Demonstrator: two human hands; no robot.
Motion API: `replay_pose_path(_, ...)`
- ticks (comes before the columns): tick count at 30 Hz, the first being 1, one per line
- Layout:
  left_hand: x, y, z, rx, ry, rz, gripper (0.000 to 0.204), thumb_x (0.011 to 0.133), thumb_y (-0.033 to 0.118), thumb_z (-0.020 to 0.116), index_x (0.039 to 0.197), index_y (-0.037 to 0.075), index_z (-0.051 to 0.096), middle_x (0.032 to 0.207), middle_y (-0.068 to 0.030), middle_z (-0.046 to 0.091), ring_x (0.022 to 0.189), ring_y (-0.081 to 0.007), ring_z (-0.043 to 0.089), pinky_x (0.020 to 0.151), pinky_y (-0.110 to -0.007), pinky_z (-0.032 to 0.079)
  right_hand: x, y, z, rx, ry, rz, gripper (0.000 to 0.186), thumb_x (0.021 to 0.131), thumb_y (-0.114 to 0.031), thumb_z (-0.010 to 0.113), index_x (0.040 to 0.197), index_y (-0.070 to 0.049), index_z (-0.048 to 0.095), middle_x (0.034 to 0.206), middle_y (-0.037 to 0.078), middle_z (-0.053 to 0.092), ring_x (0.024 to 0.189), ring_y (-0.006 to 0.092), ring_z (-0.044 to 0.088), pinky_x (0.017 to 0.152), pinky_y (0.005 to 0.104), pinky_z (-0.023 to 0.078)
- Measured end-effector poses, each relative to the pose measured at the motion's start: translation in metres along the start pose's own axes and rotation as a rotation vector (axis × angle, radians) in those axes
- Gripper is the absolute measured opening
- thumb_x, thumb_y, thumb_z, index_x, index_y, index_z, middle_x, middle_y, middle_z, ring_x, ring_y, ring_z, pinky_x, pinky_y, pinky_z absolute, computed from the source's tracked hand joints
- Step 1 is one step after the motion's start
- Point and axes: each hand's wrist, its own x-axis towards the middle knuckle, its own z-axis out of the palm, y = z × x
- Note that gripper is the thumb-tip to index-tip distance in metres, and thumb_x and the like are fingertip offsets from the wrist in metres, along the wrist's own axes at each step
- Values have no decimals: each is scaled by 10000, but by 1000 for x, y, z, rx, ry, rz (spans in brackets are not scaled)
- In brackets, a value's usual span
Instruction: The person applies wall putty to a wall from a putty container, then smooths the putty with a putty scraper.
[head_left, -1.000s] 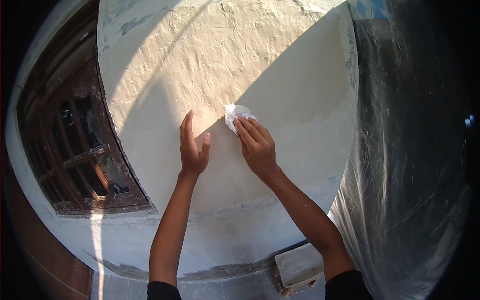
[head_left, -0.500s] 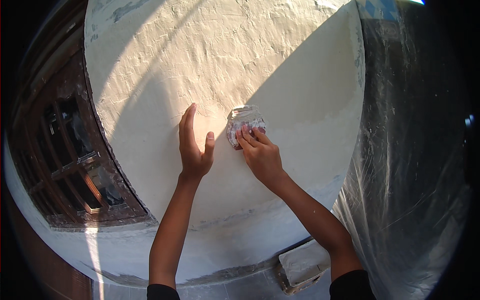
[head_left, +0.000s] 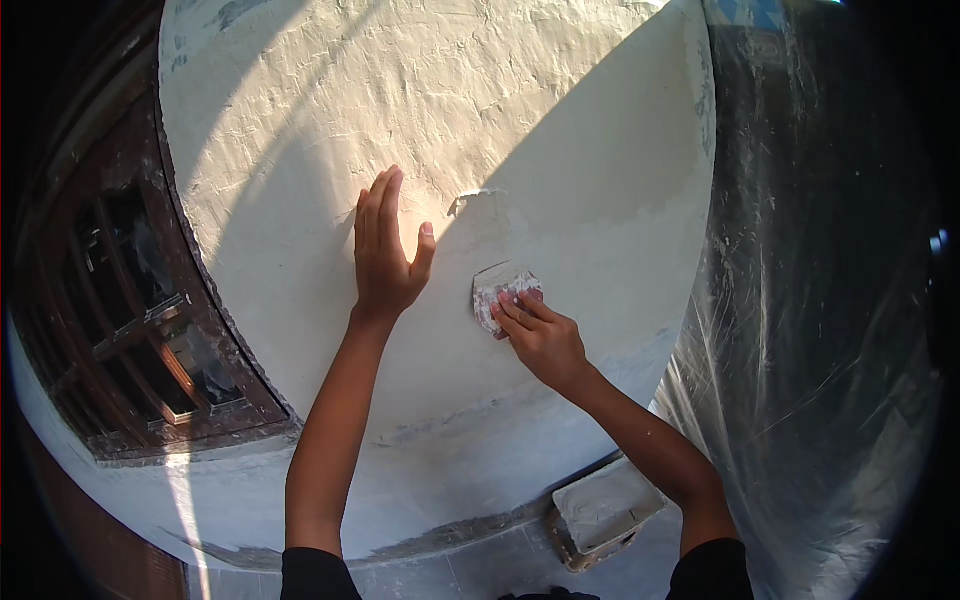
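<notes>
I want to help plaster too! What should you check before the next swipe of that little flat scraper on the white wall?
1. Small flat putty-smeared scraper gripped firmly: ok, the right hand presses fingers onto its blade.
2. Blade flat against the white plastered wall: ok, as far as the view shows.
3. Left hand out of the scraper's way: ok, it rests open on the wall, apart from the blade.
4. Putty left on the blade: cannot tell, fingers cover much of it.
5. Grey rectangular putty tray within reach: ok, it sits below the right forearm.
6. Clear plastic sheet covering the right side: ok.
</notes>
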Motion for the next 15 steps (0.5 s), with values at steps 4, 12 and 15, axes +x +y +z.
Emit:
replay_pose_path(4, 1, -4, 2, 134, -9, 58, 635, 901, 155, 561, 1483, 1, 358, 1465, -182, 457, 1400, -331, 416, 1178, -529, 273, 16, -11, -20, 23, 100, -25, 416, 793, -46, 703, 1208, -52, 675, 1240, 106, 676, 1082, 288, 667, 791, 338, 586)
replay_pose_path(12, -3, -2, 7, 179, -17, 49, 629, 888, 134, 559, 1470, 3, 363, 1473, -181, 448, 1397, -339, 414, 1171, -554, 269, 58, -15, -16, 71, 355, 185, 120, 855, -10, 654, 958, -42, 603, 895, 74, 639, 831, 252, 586, 728, 366, 457)
replay_pose_path(15, -4, -1, 7, 185, -44, 53, 636, 882, 130, 553, 1472, -1, 355, 1467, -181, 451, 1396, -339, 415, 1171, -556, 270, 68, 8, -16, 70, 344, 271, 105, 875, -60, 674, 925, -49, 582, 865, 80, 627, 790, 252, 553, 700, 358, 429)
